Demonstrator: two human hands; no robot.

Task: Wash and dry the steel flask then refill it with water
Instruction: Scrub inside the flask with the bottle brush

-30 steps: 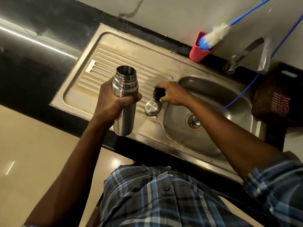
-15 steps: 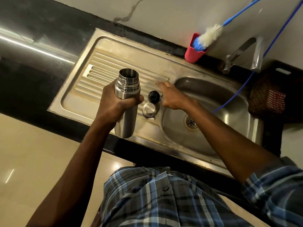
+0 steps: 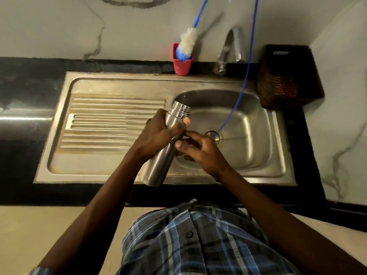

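Head view: we hold the steel flask [image 3: 165, 153] tilted over the front edge of the sink [image 3: 123, 84], its open threaded mouth angled up and away toward the basin, its base down near the front rim. Our left hand [image 3: 158, 132] wraps around the upper body just below the threads, thumb lying across the front. Our right hand [image 3: 200, 150] touches the flask's middle from the right with curled fingers; whether it truly grips the flask or only rests against it, we cannot tell. A blue cord [image 3: 245, 76] hangs from above down to the drain [image 3: 213, 134]. Behind the sink on the dark surface [image 3: 29, 80] stands a red cup [image 3: 182, 63] holding a bottle brush [image 3: 187, 43], with the tap [image 3: 231, 48] and a dark woven basket [image 3: 286, 76] to the right.
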